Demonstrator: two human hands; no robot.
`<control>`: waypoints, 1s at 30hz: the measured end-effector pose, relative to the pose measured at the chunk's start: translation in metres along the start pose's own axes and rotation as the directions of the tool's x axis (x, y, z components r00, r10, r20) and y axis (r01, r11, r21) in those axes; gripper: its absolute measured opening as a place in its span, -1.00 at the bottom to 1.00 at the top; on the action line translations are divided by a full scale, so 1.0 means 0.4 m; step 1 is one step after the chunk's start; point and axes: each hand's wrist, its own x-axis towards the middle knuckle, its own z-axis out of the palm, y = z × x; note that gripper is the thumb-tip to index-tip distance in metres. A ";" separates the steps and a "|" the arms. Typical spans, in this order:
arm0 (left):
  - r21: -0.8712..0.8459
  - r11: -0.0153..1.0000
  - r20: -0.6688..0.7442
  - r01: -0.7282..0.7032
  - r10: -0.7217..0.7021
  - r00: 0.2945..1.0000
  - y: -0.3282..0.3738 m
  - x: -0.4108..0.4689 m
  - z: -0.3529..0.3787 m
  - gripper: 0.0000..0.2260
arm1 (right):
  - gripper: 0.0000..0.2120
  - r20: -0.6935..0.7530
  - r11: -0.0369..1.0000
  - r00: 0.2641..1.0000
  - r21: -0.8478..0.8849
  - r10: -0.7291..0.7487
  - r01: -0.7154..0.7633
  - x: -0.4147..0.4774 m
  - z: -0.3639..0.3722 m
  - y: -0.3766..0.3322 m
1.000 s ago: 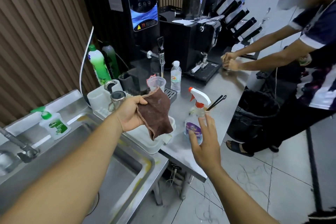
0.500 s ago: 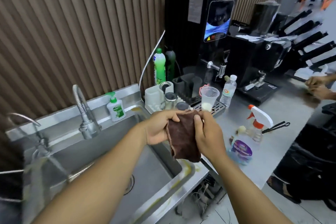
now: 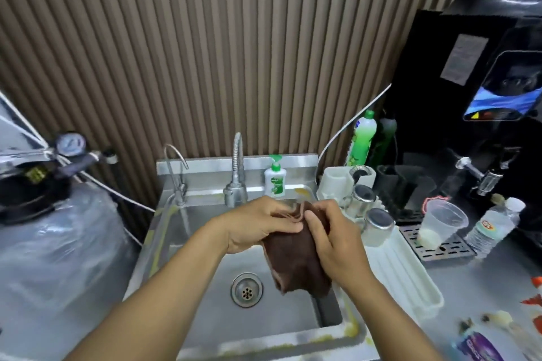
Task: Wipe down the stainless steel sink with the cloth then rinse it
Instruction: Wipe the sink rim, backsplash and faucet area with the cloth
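Note:
A brown cloth (image 3: 296, 261) hangs over the stainless steel sink (image 3: 205, 328), held from both sides. My left hand (image 3: 258, 224) grips its upper left edge and my right hand (image 3: 331, 240) pinches the top and covers its right side. The cloth's lower end dangles above the basin, to the right of the round drain (image 3: 246, 289). Behind my hands stands the flexible main tap (image 3: 237, 173), with a thin curved tap (image 3: 175, 173) to its left. No water is visible from either tap.
A soap pump bottle (image 3: 275, 180) stands on the sink's back ledge. To the right are a white drying tray (image 3: 401, 275), steel cups (image 3: 378, 224), a plastic cup (image 3: 440, 224), a water bottle (image 3: 495, 224), green detergent bottles (image 3: 362, 138) and a black machine (image 3: 481, 102). A wrapped tank (image 3: 52, 258) stands left.
My view has swung left from the counter to face the sink. My right hand joined the left on the cloth, and both now hold it over the basin.

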 end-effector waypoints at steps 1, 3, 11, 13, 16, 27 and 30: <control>0.023 1.000 -0.041 -0.012 0.012 0.999 -0.006 -0.019 0.000 -0.85 | -0.82 0.028 1.000 0.999 -0.003 -0.015 0.015 0.003 0.006 -0.001; 0.049 0.998 -0.128 -0.040 0.046 0.991 -0.029 -0.053 0.003 -0.84 | -0.84 0.076 0.999 0.996 0.006 -0.049 0.049 0.005 0.024 -0.003; 0.068 0.997 -0.424 -0.040 0.065 0.903 -0.118 -0.222 0.019 -0.85 | -0.88 0.245 0.969 0.939 0.121 -0.241 0.217 -0.006 0.138 -0.051; 0.053 0.997 -0.524 -0.050 0.071 0.849 -0.130 -0.259 0.012 -0.86 | -0.79 0.293 0.961 0.915 0.108 -0.277 0.256 0.002 0.164 -0.080; -0.053 0.995 -0.680 -0.090 0.030 0.733 -0.141 -0.293 -0.010 -0.83 | -0.71 0.299 0.955 0.909 0.029 -0.290 0.295 0.027 0.215 -0.117; -0.053 0.994 -0.842 -0.097 0.008 0.539 -0.190 -0.241 -0.241 -0.80 | -0.17 0.157 0.930 0.981 -0.365 0.112 -0.047 0.203 0.395 -0.127; -0.070 0.992 -0.833 -0.102 -0.002 0.553 -0.195 -0.219 -0.304 -0.80 | -0.20 0.155 0.914 0.979 -0.401 0.134 -0.062 0.212 0.436 -0.108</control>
